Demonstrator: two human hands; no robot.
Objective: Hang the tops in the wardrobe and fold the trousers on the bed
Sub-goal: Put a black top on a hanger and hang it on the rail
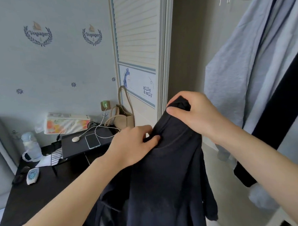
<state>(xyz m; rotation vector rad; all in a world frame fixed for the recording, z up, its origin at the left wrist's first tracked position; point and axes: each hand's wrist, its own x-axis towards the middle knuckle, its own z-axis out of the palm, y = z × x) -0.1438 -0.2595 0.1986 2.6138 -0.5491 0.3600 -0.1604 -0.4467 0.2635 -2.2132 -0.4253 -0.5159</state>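
Between the two hands, at the mouth of the wardrobe (183,39), a dark navy top (166,173) is held up in the air, its body hanging straight down. Its upper end is bunched inside the right hand (195,111), fingers curled over the fabric and the thumb pressed along the fold. Lower and to the left, cloth near the neckline is pinched by the left hand (134,145), thumb and fingers closed on it. Just right of the top, a pale blue garment (238,67) with a dark stripe is seen hanging inside the wardrobe. Behind the hands, the louvred wardrobe door (137,34) with a giraffe picture is in view. Against the foot of that door a beige bag (124,118) is propped, at the back right corner of a dark side table (36,200). On a black box at the table's back edge a phone (92,140) is laid flat. Near the left edge a water bottle (31,147) is stood upright.
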